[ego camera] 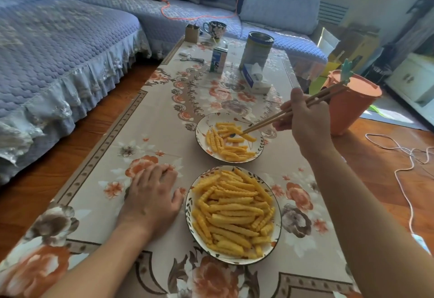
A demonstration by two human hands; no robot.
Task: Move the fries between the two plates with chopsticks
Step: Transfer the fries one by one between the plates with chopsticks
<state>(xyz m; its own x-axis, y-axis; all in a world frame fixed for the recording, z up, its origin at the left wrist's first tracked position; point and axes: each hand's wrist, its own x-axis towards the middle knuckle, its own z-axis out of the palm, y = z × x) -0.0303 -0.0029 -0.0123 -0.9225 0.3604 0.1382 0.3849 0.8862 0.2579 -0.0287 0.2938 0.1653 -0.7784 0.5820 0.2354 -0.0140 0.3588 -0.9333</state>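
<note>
The table [150,133], covered in a flowered cloth, carries two plates set one beyond the other: the near plate [278,206] is heaped with crinkle-cut fries [234,210], too many to count, and the far plate [259,149] holds a thinner scatter, perhaps two dozen. The left hand [150,197] lies flat on the cloth just beside the near plate, fingers spread, holding nothing. The right hand [305,119] reaches over the far plate with its grip closed round one pair of chopsticks [277,117], whose tips are down among the far plate's fries, touching one fry [249,137] near the right rim; whether that fry is pinched or only touched I cannot tell. To do this step well, I judge the tips should close across the middle of a single fry, square to its ridges, so it does not pivot, then lift straight up before crossing to the other plate, low and steady, with the left hand ready to brace a plate.
</note>
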